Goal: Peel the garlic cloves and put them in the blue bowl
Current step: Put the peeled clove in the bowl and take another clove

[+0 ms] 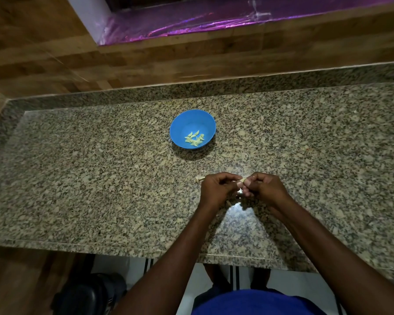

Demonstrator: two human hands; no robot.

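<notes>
At the near edge of a speckled granite counter (100, 178), a person's left hand (216, 189) and right hand (263, 187) meet fingertip to fingertip, both curled and pinching a single garlic clove (243, 179) just above the stone. Only a pale sliver of the clove shows between the thumbs; how much skin remains cannot be told. Loose scraps of papery skin (200, 178) lie on the stone just beside the left hand. Good practice at this step is likely to hold the clove steady with one hand while the other thumbnail lifts the skin from the tip, pulling gently so the flesh does not bruise. Farther back, well apart from the hands, the blue bowl (192, 114) holds a small heap of peeled cloves (194, 139). Wood panelling (55, 53) rises behind.
</notes>
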